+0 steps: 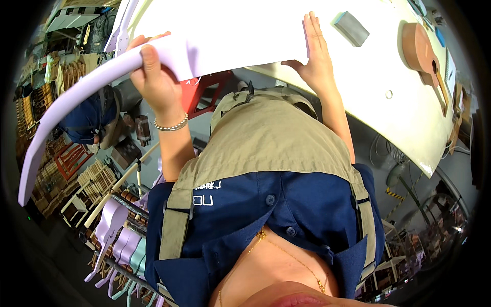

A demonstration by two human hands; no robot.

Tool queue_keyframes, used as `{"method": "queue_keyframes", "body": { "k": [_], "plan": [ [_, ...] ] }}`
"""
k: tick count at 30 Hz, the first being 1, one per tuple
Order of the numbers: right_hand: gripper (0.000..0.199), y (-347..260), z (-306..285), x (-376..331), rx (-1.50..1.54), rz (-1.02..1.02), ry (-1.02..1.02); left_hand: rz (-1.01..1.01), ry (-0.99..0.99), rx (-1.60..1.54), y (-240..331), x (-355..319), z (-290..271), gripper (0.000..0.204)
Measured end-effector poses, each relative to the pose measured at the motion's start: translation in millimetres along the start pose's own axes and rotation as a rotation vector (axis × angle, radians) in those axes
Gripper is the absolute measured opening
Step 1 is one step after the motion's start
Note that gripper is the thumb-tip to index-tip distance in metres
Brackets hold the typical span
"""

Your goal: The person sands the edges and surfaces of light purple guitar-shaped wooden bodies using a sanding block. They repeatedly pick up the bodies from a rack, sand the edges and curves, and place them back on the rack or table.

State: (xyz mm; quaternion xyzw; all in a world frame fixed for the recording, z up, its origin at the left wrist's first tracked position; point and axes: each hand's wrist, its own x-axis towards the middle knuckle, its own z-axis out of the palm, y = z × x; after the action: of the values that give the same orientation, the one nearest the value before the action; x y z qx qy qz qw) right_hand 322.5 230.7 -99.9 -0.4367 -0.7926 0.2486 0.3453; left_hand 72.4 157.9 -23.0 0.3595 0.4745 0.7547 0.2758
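A lavender ukulele (97, 73) spans the top of the view, its neck curving down to the far left. My left hand (157, 84) is wrapped round the neck close to where it meets the body, thumb on the near side. The body looks almost white in the glare, so its outline against the table is hard to make out. At the body's right end, my right hand (317, 61) has its fingers stretched out and lies flat along the edge, thumb apart.
On the white table (378, 110) lie a grey block (352, 28), a brown ukulele (419, 46) and a small ring (389, 94). A red stool (204, 94) stands below. Lavender and teal ukuleles hang on a rack (120, 197) at lower left. Another person (89, 117) is bent over at left.
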Motion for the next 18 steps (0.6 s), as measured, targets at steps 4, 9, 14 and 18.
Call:
{"method": "queue_keyframes", "body": {
  "k": [4, 9, 14, 18],
  "plan": [
    [0.099, -10, -3, 4, -0.128, -0.065, 0.004, 0.027, -0.267, 0.02, 3, 4, 21, 0.04],
    [0.099, -22, -5, 8, -0.107, -0.075, 0.018, 0.064, -0.495, 0.139, 5, 16, 45, 0.031],
    [0.103, -28, -8, 14, 0.477, 0.033, -0.001, 0.078, -0.551, 0.205, 5, 13, 64, 0.034],
    [0.098, -25, -11, 10, 0.549, 0.12, 0.026, 0.122, -0.604, 0.284, 7, 18, 74, 0.032]
  ]
}}
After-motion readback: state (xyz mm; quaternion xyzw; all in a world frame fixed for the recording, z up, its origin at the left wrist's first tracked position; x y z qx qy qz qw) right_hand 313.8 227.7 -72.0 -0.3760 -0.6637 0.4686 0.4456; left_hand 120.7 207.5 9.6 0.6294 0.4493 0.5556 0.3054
